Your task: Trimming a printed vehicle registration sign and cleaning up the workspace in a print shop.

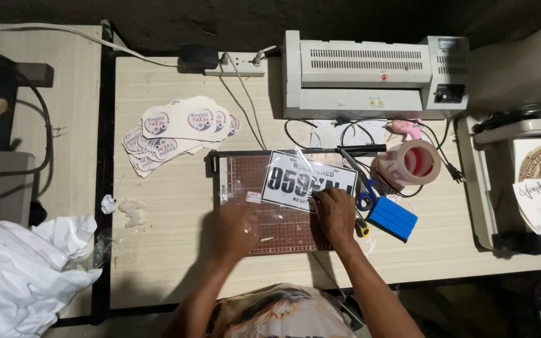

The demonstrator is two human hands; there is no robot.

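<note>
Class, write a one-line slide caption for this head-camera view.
Both hands, left and right, press a laminated white sign onto a paper trimmer.

My paper trimmer (270, 206) sits mid-table (170, 263) near the front edge, with the laminated plate sheet (308, 179) on its board. The laminator (370, 75) stands at the back edge, the sticker pile (176, 131) lies left of the trimmer, and the tape roll (411, 163) and squeegee (392, 219) lie to its right.
</note>
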